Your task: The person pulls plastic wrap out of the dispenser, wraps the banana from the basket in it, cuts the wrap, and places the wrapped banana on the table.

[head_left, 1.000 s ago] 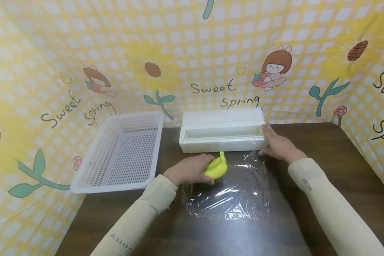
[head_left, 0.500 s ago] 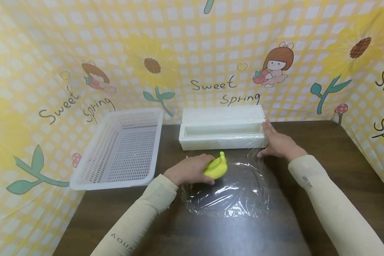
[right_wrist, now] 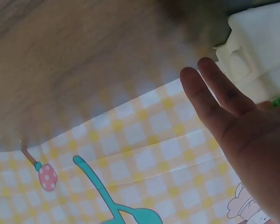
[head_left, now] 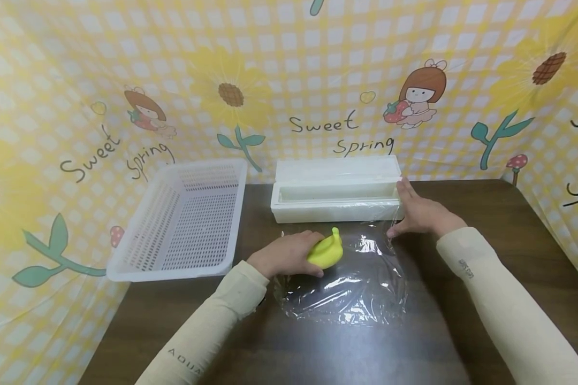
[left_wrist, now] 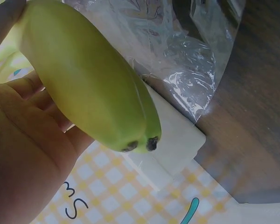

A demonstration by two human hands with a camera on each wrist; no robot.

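My left hand (head_left: pixel 289 254) grips a yellow-green bunch of bananas (head_left: pixel 327 252) over a sheet of clear plastic film (head_left: pixel 351 299) on the table. In the left wrist view the bananas (left_wrist: pixel 93 79) show two dark tips. A long white box (head_left: pixel 337 211) with its lid raised stands behind the film, which runs up to its front. My right hand (head_left: pixel 424 214) rests against the box's right end, fingers extended and thumb low near the film's edge. The right wrist view shows straight fingers (right_wrist: pixel 196 93) beside the white box (right_wrist: pixel 266 46).
A white perforated plastic basket (head_left: pixel 238 214) stands on the left of the dark wooden table (head_left: pixel 472 256). A yellow checked cloth (head_left: pixel 318 64) with printed flowers hangs behind and along both sides.
The head view has tilted slightly, so the box and basket sit a little higher in it. Both hands keep their places, the left still gripping the bananas.
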